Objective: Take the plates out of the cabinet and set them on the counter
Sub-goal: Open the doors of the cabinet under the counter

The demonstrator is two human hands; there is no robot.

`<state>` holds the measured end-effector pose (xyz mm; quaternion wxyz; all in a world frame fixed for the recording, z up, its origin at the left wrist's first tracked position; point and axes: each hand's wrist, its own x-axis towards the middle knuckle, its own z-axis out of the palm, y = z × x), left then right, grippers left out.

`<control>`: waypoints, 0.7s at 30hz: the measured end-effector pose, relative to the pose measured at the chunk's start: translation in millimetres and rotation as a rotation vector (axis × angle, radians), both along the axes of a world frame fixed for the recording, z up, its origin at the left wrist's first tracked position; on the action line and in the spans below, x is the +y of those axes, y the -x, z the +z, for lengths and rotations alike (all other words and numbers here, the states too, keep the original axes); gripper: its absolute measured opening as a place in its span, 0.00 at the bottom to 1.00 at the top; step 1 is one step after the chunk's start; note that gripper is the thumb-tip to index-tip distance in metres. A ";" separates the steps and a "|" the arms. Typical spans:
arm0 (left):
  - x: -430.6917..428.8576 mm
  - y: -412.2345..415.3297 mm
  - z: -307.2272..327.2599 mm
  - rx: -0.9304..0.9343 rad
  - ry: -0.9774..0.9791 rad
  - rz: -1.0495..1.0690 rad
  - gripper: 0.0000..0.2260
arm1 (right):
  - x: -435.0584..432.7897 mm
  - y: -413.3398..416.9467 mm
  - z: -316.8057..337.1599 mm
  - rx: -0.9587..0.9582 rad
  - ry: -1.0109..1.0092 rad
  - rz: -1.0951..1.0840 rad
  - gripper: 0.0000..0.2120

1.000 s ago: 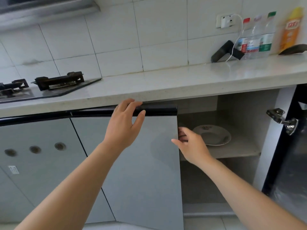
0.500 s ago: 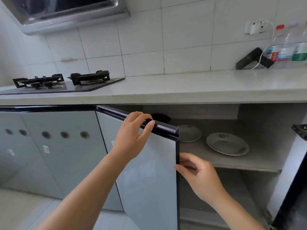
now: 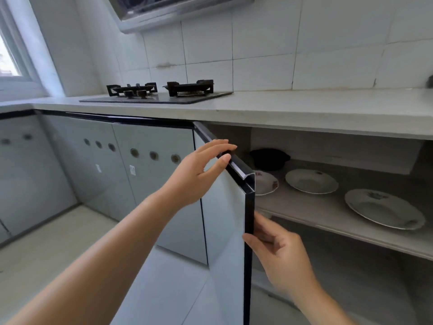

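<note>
Gripping the cabinet door (image 3: 225,219) at two places, the person has it swung partly out: the left hand (image 3: 196,174) pinches the dark top rail, its fingers laid over the rail and the thumb pressed against the front lip, while the right hand (image 3: 281,252) holds the door's free vertical edge lower down, fingers curled behind it and thumb at the front. Neither hand has a plate. The plates sit on the upper shelf (image 3: 328,231) under the counter (image 3: 316,113), side by side and apart from one another: the right plate (image 3: 384,208) nearest the shelf's front edge, the middle plate (image 3: 311,181) further back, and the left plate (image 3: 267,182) just behind the door. They look like glazed ceramic, so probably stiff, fairly heavy, smooth enough to slip and liable to chip or break if knocked on the shelf or counter edge. Each lies flat and alone, so the likely hold is at the rim, thumb on top and fingers slid beneath. The door covers most of the left plate, so its size and pattern cannot be told. A dark pot (image 3: 269,158) stands at the back, its left side also hidden. Whatever is on the lower level is in shadow, and the shelf's right end is cut off by the frame.
</note>
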<state>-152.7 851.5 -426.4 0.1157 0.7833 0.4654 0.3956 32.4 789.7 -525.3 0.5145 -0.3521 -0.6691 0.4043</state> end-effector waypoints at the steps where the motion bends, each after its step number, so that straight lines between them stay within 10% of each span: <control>1: -4.8 4.3 1.0 -0.008 0.014 0.002 0.15 | -1.4 4.6 -0.8 0.000 -0.014 0.001 0.23; 21: -89.3 112.4 18.4 -0.242 0.127 0.284 0.11 | -7.9 159.2 -7.2 -0.007 -0.197 0.195 0.26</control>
